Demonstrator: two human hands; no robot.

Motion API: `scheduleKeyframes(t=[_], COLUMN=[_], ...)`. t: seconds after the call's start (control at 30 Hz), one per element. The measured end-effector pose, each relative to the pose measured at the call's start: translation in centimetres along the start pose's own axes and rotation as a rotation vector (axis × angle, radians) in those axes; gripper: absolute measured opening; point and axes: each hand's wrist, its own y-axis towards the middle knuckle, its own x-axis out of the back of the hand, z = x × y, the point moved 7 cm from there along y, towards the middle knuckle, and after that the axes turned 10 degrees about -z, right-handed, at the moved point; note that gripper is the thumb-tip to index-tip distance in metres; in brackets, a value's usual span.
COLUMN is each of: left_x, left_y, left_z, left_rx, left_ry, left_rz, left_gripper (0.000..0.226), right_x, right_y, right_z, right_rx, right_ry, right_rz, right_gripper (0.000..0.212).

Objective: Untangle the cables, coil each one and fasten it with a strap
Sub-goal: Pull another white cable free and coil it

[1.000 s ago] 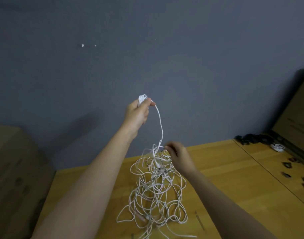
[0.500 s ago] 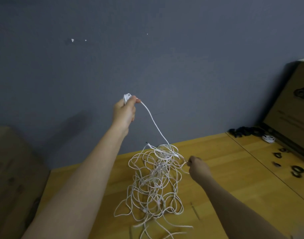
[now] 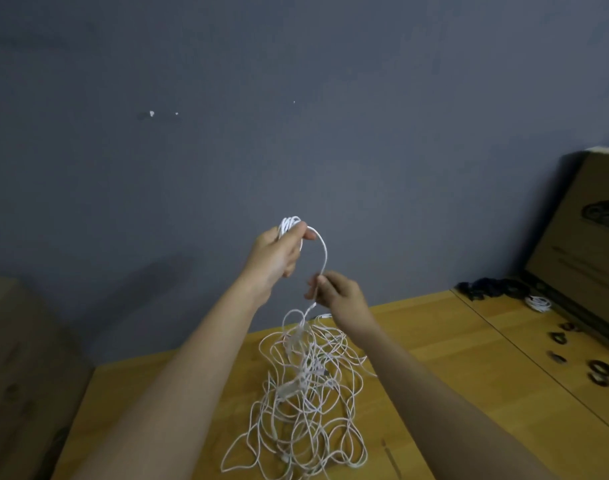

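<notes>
white cables tangled, heaped on tbl.

Both arms out in front, hands raised, left higher.

Left hand up and forward, back toward camera, fingers and thumb curled round a small coil of white cable, forearm running down to lower left. Right hand just below and right of left, close but apart, fingertips pinching the same cable's hanging strand, knuckles toward camera, forearm bare, running to lower right.

Wooden table: tangled white cables, black straps.
</notes>
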Motion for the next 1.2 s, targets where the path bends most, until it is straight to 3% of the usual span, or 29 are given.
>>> scheduleKeyframes(t=[0.1,0.17,0.23,0.37,0.5,0.63,0.7,0.73,0.83,0.93,1.0,1.07,1.2], left_x=[1.2,0.9,0.3,-0.6,-0.8,0.0,0.3,0.0,-0.5,0.5,0.8,0.3,-0.1], left_y=[-0.7,-2.1,-3.6,-4.4,-3.3,-1.9,-1.7,-1.8,-2.3,-2.5,-2.9,-3.7,-5.0], left_z=[-0.1,0.3,0.2,-1.4,0.1,3.4,4.7,5.5,7.6,8.8,10.0,10.9,11.3], left_rx=[0.03,0.105,0.184,0.216,0.154,0.004,-0.062,-0.064,-0.123,-0.178,-0.082,-0.037,-0.023], left_ry=[0.1,0.124,0.052,-0.281,-0.382,-0.033,0.158,0.242,0.707,1.075,1.162,1.164,1.133], left_rz=[0.098,0.284,0.438,0.501,0.28,-0.078,-0.164,-0.146,0.035,0.183,0.33,0.455,0.58], left_gripper=[0.033,0.034,0.032,0.024,0.011,0.026,0.016,0.005,0.037,0.042,0.044,0.039,0.045], right_x=[2.7,4.2,4.5,0.8,-2.9,-4.0,-4.0,-4.0,-3.4,-1.2,0.2,0.8,0.7], right_y=[1.5,2.8,3.7,2.7,-1.4,-4.4,-4.9,-4.9,-4.1,-3.0,-2.8,-2.8,-3.1], right_z=[1.4,3.0,4.0,0.8,-3.0,-3.8,-3.7,-3.5,-3.5,-5.0,-5.6,-5.5,-5.5], right_rx=[0.028,0.147,0.249,0.173,0.041,0.075,0.068,0.075,0.162,0.131,0.105,0.218,0.385], right_ry=[0.196,0.099,-0.062,-0.267,-0.252,-0.329,-0.337,-0.354,-0.588,-0.759,-0.708,-0.747,-0.794], right_rz=[-0.293,-0.434,-0.463,-0.15,0.16,0.279,0.293,0.3,0.323,0.287,0.216,0.173,0.226], right_gripper=[0.021,0.022,0.02,0.024,0.025,0.026,0.018,0.012,0.007,0.006,0.009,0.014,0.016])
